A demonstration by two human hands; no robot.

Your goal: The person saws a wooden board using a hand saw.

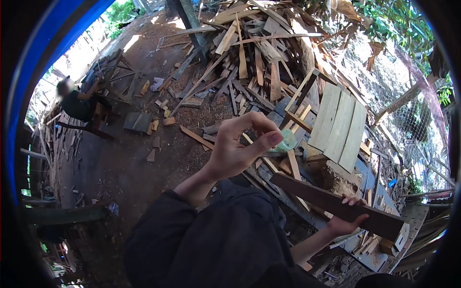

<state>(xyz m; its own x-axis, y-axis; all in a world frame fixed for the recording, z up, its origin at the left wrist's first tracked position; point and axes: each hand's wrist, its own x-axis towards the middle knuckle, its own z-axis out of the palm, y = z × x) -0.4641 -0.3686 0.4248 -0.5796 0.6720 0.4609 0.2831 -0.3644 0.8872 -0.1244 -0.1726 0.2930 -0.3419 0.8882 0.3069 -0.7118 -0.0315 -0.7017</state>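
Left fingers [269, 137] curl half-closed on nothing, raised near a pale green object [288, 140]. Right hand [346, 221] grips the dark plank [336, 205] from beneath, low at the right; better to steady its far end, I judge, over the scrap pile [249, 53]

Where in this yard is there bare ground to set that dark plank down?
The bare dirt between the seated person and the raised left hand is the widest free patch, with only a few offcuts. The scrap wood pile behind is crowded. The bench under the right hand and its dark plank is cluttered too.
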